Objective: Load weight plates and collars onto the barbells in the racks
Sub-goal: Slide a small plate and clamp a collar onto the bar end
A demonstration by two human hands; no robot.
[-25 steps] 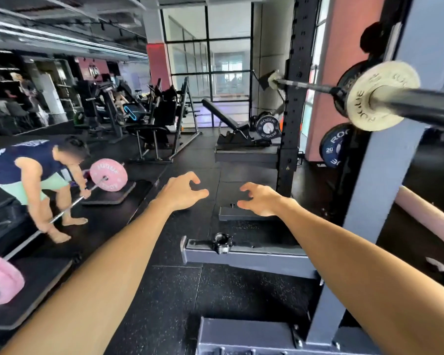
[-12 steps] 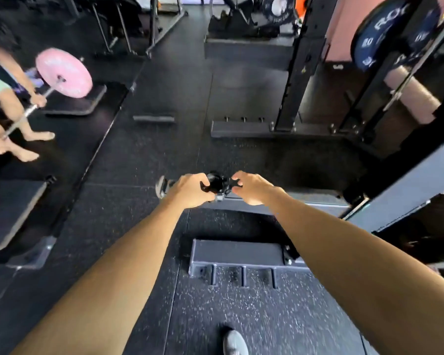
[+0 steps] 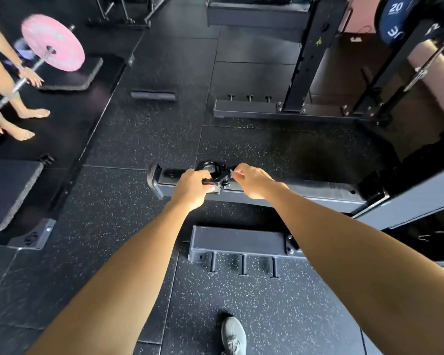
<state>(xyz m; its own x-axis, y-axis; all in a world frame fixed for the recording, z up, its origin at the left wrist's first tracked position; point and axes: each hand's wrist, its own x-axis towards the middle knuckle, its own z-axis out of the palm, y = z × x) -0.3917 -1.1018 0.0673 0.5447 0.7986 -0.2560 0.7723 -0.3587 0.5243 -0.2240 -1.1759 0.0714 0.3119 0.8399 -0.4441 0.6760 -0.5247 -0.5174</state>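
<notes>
The collar is looking like black moulded plastic with a slight sheen. The rack base beam is showing smooth, matt grey painted metal. The floor is appearing as rough black rubber (flecked with pale specks). The pink plate is looking matt, its bar shining like bare metal.

Two bare hands show, the left hand and the right hand, both closed on the black clamp collars; there look to be two collars, though they overlap and the count is unsure. One pink round weight plate sits on one steel barbell. One dark blue plate marked 20 hangs at upper right. Three short black pegs project from the nearest grey rack foot. One grey shoe shows below.
</notes>
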